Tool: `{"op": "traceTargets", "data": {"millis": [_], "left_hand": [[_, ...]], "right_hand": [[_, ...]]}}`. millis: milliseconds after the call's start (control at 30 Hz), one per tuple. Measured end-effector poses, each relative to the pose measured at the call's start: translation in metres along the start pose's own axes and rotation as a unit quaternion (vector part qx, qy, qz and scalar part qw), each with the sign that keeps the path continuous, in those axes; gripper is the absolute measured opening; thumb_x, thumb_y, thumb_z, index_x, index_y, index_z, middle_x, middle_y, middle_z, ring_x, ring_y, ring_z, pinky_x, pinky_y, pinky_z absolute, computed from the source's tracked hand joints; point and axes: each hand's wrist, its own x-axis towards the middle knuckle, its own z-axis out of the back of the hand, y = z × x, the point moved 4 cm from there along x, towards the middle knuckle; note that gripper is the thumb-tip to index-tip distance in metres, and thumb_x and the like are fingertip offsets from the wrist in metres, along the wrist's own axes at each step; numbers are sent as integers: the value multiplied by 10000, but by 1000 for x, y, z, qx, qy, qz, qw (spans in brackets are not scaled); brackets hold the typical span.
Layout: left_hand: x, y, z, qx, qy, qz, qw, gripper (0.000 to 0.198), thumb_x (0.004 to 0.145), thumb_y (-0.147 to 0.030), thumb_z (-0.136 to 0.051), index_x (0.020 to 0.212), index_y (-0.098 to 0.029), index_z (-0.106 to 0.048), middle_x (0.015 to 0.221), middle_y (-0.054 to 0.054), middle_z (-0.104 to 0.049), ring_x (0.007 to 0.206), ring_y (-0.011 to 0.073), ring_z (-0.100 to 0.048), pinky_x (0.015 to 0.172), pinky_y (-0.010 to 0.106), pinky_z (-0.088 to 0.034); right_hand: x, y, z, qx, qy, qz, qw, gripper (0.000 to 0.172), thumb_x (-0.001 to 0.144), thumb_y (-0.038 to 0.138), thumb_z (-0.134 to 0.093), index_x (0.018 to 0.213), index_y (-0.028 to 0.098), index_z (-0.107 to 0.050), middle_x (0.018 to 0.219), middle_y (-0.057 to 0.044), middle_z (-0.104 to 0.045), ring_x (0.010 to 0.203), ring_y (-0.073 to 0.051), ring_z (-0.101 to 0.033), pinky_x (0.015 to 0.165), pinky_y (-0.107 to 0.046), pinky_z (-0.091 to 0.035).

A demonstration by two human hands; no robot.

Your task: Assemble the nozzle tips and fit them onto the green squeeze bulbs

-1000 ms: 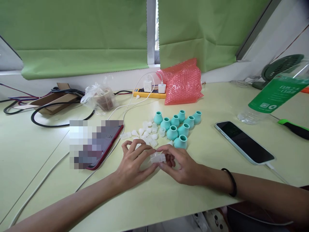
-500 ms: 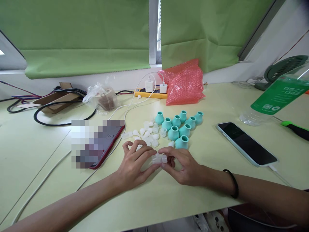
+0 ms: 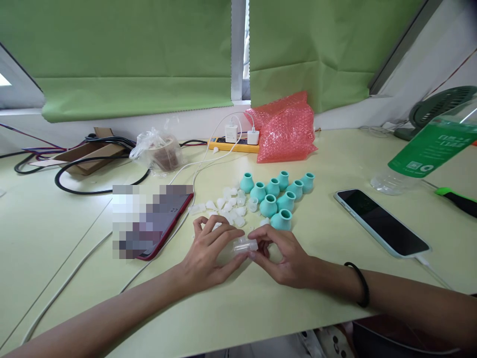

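A small clear plastic tube-shaped piece (image 3: pixel 244 245) lies sideways between my two hands, just above the table's near part. My left hand (image 3: pixel 211 251) pinches its left end between thumb and index finger, with the other fingers raised and curled. On its right end, my right hand (image 3: pixel 282 254) grips with thumb and fingertips. Just beyond my fingers lies a loose pile of small translucent white pieces (image 3: pixel 227 206), partly hidden by my left hand. To the right of the pile stand several turquoise rubber bulbs (image 3: pixel 268 205), open necks upward.
A red-cased phone (image 3: pixel 175 223) lies left, a pale-cased phone (image 3: pixel 383 223) right. Behind are a yellow power strip (image 3: pixel 219 145) with chargers, pink bubble wrap (image 3: pixel 285 132) and bagged tape (image 3: pixel 164 151). A green-labelled bottle (image 3: pixel 428 149) stands right. White cables cross the table.
The clear piece has turned slightly between my fingers, and my right index finger has shifted a little to the right. The bulbs and white pieces stay where they were.
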Motion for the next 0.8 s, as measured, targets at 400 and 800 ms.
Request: {"op": "traceTargets", "data": {"millis": [400,800], "left_hand": [[-3,3,-1,-72,-14,-57,996,309,677,-94,-620,967,-141,-523,806,66,-623,828,208,-448,697,362,-431],[3,2,2,-143,68,-4,987,278,712,-183,-523,982,-118,-518,838,92,-584,761,195,-424,676,368,-418]], "right_hand": [[1,2,1,-2,-16,31,999,184,746,208,-538,899,161,-448,593,25,-502,482,-77,-493,464,-183,-420],[1,5,3,-40,-36,149,987,158,733,50,-504,839,167,-504,808,-65,-564,736,-119,-545,594,-215,-466]]}}
